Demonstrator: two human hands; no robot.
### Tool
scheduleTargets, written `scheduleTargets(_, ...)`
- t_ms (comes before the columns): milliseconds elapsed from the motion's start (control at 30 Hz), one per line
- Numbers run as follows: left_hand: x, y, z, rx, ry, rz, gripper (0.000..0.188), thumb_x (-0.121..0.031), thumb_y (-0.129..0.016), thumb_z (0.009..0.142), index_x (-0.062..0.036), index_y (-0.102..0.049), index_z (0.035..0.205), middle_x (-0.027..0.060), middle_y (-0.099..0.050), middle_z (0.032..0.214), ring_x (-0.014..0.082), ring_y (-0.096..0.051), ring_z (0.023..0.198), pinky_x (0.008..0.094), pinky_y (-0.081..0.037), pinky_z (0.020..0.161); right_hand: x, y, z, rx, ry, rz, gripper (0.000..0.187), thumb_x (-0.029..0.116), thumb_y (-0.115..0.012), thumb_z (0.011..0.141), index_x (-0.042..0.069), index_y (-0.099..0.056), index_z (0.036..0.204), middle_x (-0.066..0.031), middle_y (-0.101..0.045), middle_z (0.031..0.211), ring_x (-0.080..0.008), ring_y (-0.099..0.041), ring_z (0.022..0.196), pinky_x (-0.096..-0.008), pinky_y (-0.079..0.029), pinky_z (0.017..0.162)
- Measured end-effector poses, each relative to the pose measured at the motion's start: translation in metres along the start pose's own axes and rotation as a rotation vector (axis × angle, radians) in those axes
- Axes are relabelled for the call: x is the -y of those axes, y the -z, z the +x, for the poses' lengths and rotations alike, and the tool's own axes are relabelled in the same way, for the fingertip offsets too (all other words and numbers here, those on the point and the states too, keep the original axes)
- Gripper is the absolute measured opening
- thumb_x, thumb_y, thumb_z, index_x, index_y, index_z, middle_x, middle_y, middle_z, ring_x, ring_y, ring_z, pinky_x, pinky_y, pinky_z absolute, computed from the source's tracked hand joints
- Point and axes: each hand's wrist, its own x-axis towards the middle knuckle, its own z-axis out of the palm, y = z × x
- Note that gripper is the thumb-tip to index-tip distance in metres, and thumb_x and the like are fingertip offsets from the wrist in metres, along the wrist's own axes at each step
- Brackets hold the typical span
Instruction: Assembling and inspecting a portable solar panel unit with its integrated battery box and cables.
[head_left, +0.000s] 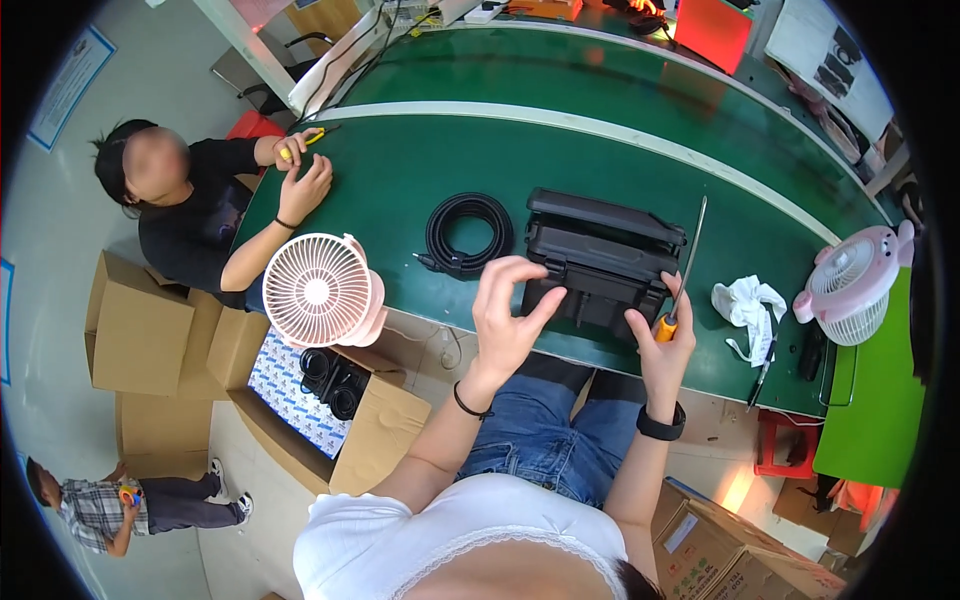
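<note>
A black plastic case [600,255] with its lid tipped back lies at the table's near edge in front of me. At its left front corner is my left hand [505,315], thumb and forefinger apart, the fingertips close to a latch; whether they touch it I cannot tell. My right hand [667,352] holds a screwdriver [667,325] by its orange handle, the long shaft pointing away from me. Its fingers also reach the case's right front corner. Left of the case lies a coiled black cable [437,240].
A pink fan [318,290] stands at the left, another pink fan [850,280] at the right. White cloth [748,308] and a black pen-like tool [763,372] lie right of the case. A co-worker [200,190] sits at the left end. An open carton [385,425] holds black cabled parts.
</note>
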Motion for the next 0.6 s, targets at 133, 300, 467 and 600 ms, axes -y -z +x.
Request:
scheduleTargets(133,-0.009,0.002,-0.001,0.030,0.084,0.066,0.041,-0.006,-0.084,0.074,-0.0027,-0.063,0.108,0.0084,-0.057,0.101,0.0182,-0.057,0.085,0.0299,-0.049,0.074,0.005,0.000,-0.001,-0.001,-0.072,0.019,0.064,0.012,-0.085,0.076,0.003,-0.058,0.132,-0.0051,-0.066,0.126,-0.0144,-0.062,0.107,-0.0248,-0.049,0.084)
scheduleTargets(300,-0.008,0.000,0.000,0.034,0.104,0.101,0.042,-0.008,-0.086,0.071,-0.0041,-0.064,0.107,0.0061,-0.060,0.093,0.0172,-0.057,0.080,0.0289,-0.047,0.072,-0.004,-0.002,-0.002,-0.009,0.009,0.003,0.065,0.012,-0.085,0.076,0.003,-0.057,0.134,-0.0038,-0.066,0.125,-0.0128,-0.062,0.105,-0.0233,-0.050,0.078)
scheduleTargets(467,-0.007,0.003,0.005,0.044,0.054,0.137,0.037,-0.007,-0.087,0.069,-0.0055,-0.064,0.099,0.0051,-0.062,0.088,0.0178,-0.057,0.078,0.0306,-0.044,0.065,-0.006,0.000,-0.004,-0.026,0.081,-0.048,0.067,0.010,-0.085,0.075,0.003,-0.056,0.135,-0.0035,-0.067,0.125,-0.0117,-0.061,0.103,-0.0221,-0.049,0.073)
scheduleTargets(600,-0.003,-0.001,-0.008,0.022,-0.024,0.155,0.034,-0.004,-0.086,0.069,-0.0062,-0.064,0.094,0.0065,-0.063,0.091,0.0196,-0.058,0.078,0.0304,-0.046,0.064,-0.008,0.000,-0.005,-0.009,-0.034,0.012,0.071,0.010,-0.085,0.075,0.002,-0.053,0.139,-0.0043,-0.067,0.126,-0.0103,-0.062,0.093,-0.0212,-0.049,0.069)
